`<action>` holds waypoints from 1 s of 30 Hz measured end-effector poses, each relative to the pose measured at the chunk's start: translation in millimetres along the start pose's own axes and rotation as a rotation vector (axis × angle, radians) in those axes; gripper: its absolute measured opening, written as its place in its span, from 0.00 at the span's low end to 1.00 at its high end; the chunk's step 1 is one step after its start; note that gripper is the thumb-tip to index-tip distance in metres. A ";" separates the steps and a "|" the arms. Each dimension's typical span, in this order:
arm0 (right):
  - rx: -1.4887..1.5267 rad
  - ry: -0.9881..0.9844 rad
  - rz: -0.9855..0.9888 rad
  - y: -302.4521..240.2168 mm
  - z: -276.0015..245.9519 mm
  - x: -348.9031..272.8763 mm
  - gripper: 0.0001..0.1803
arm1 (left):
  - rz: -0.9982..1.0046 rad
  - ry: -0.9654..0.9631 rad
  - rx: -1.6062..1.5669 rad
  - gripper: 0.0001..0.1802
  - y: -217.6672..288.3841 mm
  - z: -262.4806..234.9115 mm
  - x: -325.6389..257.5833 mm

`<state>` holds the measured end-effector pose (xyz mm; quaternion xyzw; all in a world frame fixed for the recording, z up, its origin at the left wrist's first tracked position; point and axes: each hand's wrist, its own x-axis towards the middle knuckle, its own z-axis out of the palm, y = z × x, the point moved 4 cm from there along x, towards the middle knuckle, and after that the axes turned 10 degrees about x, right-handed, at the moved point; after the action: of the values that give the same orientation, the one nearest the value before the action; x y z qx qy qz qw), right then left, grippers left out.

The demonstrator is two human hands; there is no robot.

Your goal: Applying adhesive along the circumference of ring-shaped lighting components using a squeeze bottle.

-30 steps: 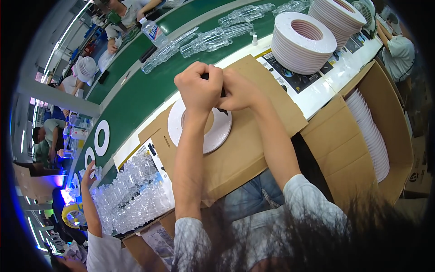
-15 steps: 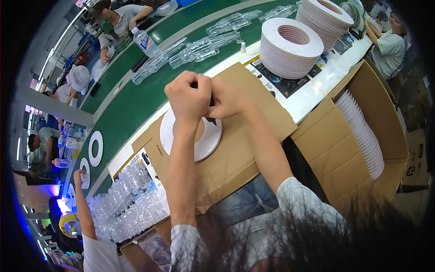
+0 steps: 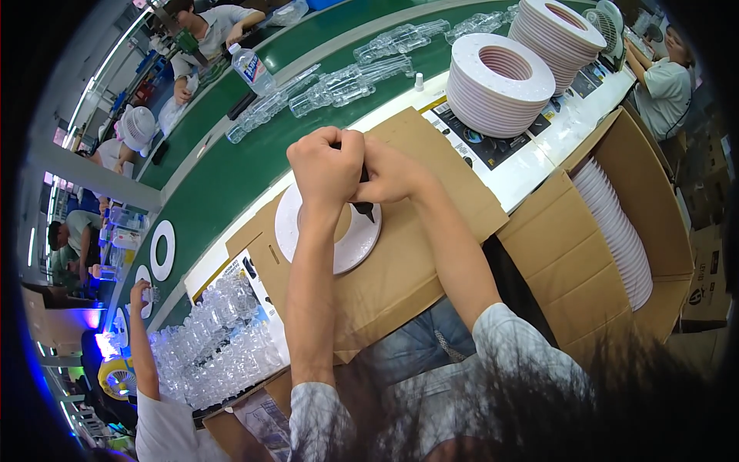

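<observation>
A flat white ring [image 3: 352,252] lies on a brown cardboard sheet [image 3: 416,262] in front of me. Above it both my hands are closed around a black tool with a pointed tip [image 3: 370,209], its kind hard to make out. My left hand [image 3: 327,165] is a fist, with a bit of the dark handle showing at its top. Pressed against it from the right, my right hand [image 3: 391,175] wraps the same tool. The tip points down over the right part of the ring. My hands and left forearm hide part of the ring.
Stacks of white rings [image 3: 500,92] stand at the back right. An open carton [image 3: 554,246] at right holds more rings. Clear plastic parts [image 3: 219,343] are heaped at left; others [image 3: 350,85] lie along a green belt [image 3: 208,185]. A co-worker's hand [image 3: 141,291] reaches over rings at left.
The tool's dark tip shows more clearly below my hands. My hands stay together above the ring. At left, the co-worker's hand has moved slightly.
</observation>
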<state>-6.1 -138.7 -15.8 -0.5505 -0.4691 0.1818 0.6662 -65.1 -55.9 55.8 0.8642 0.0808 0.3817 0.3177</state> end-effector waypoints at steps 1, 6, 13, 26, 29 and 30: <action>0.035 0.007 -0.011 0.8 0.0 -0.2 0.14 | 0.002 0.004 0.002 0.15 0.0 -0.1 -0.1; -0.026 -0.032 0.065 3.2 -1.8 -0.4 0.18 | -0.002 0.000 0.002 0.15 -1.2 0.6 0.2; -0.041 0.064 0.075 -7.4 -1.1 1.7 0.15 | -0.014 -0.253 0.069 0.14 -0.2 -11.8 11.2; 0.511 0.266 0.053 -11.7 -12.1 0.6 0.19 | -0.268 -1.165 1.015 0.40 -100.4 -50.4 9.5; 0.687 0.322 -0.066 -0.3 -16.9 2.7 0.22 | -0.143 -1.010 1.024 0.30 -104.4 -39.8 5.5; 0.764 0.358 -0.112 0.7 -18.0 1.3 0.24 | -0.128 -1.025 1.045 0.30 -99.8 -38.8 9.9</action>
<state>9.5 -147.6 -15.0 -0.2606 -0.2741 0.2075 0.9022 -75.5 45.2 20.6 0.9665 0.1438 -0.1779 -0.1164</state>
